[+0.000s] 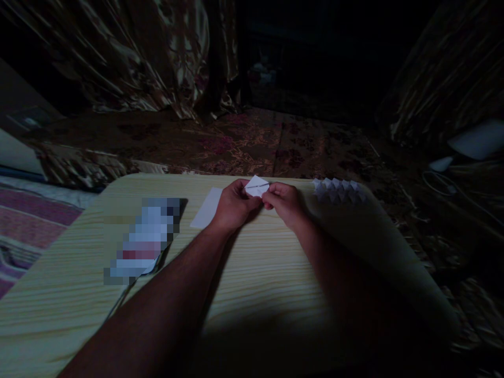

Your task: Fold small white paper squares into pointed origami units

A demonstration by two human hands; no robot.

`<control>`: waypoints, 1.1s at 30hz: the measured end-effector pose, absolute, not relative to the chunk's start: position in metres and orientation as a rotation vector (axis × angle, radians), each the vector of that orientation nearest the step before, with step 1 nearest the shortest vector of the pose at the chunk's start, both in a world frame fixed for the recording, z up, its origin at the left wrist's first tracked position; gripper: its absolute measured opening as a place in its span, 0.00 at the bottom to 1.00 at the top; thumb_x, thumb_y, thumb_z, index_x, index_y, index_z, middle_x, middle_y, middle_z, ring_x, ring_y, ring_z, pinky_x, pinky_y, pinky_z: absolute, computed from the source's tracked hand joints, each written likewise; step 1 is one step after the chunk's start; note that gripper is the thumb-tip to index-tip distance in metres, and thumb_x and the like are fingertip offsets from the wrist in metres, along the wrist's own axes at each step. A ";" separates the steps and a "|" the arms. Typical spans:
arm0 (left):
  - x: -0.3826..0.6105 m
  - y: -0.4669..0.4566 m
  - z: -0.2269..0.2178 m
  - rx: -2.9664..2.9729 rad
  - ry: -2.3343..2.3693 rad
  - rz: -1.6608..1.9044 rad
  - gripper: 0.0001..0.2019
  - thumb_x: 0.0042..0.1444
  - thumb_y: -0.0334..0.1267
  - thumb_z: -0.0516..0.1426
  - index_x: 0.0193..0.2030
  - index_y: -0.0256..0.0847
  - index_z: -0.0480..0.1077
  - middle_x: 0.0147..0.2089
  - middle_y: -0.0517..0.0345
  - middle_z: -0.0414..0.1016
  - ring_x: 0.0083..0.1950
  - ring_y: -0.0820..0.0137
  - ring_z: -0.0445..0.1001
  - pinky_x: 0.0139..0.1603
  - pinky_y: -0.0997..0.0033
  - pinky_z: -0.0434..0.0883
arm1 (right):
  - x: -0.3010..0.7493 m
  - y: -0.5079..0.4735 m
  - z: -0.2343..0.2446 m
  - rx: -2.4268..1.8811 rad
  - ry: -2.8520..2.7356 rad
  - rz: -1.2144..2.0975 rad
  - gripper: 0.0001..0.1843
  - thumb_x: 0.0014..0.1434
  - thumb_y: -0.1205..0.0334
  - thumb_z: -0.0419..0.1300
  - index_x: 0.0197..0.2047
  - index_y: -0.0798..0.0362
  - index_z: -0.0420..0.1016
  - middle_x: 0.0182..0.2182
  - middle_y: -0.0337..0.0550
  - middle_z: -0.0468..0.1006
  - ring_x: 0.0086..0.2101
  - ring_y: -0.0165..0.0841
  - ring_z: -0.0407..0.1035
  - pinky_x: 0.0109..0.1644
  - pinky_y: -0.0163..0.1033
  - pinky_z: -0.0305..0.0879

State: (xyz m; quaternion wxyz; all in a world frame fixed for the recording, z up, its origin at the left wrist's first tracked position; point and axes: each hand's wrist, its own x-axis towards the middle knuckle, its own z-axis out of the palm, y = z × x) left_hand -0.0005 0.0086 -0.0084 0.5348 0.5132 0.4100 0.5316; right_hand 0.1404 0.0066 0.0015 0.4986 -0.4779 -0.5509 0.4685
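**Head view.** A small folded paper (256,186) is held just above the far part of a pale wooden table (255,273). It is pinched between the fingertips of the left hand (232,205) and the right hand (285,202). Both grips are pressed together on it, the left at its left side and the right at its right. A thin line, either a crease or the meeting of two flaps, is seen across its upper face.

A flat white sheet (207,208) lies on the table just beside the left hand and is partly hidden by it. A row of small folded pieces (338,190) is laid near the far right corner, apart from the right hand. A pixelated object (144,239) rests on the left half of the table. Beyond the table, a patterned carpet (244,142) and shiny curtains (137,52) are seen in dim light.

**Note on technique (judged).** For the fold in hand to be made well, the edges are best lined up before any pressure is applied. The paper is then steadied by one hand while the crease is run flat by the other thumb. A firmer backing would be gained if the piece were lowered onto the table. In such low light, alignment is probably better checked by touch at the corners.
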 end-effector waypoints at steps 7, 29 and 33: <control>-0.001 0.008 -0.008 1.270 0.997 1.237 0.18 0.39 0.32 0.64 0.39 0.35 0.70 0.31 0.58 0.76 0.26 0.75 0.69 0.26 0.77 0.64 | 0.139 0.009 -0.007 -1.196 -1.352 1.082 0.05 0.44 0.64 0.58 0.21 0.54 0.65 0.13 0.31 0.66 0.16 0.23 0.59 0.19 0.29 0.50; -0.001 0.007 -0.010 1.355 1.009 1.212 0.17 0.39 0.34 0.65 0.39 0.35 0.72 0.31 0.58 0.76 0.27 0.74 0.70 0.27 0.76 0.64 | 0.141 0.007 0.002 -1.209 -1.413 1.096 0.03 0.43 0.65 0.57 0.24 0.55 0.70 0.14 0.32 0.66 0.17 0.23 0.58 0.20 0.30 0.49; -0.001 0.007 -0.011 1.359 0.970 1.199 0.17 0.40 0.33 0.64 0.40 0.35 0.72 0.33 0.57 0.76 0.28 0.74 0.70 0.29 0.76 0.65 | 0.141 0.008 0.000 -1.201 -1.423 1.085 0.03 0.43 0.65 0.57 0.24 0.56 0.69 0.15 0.32 0.66 0.17 0.23 0.57 0.20 0.30 0.49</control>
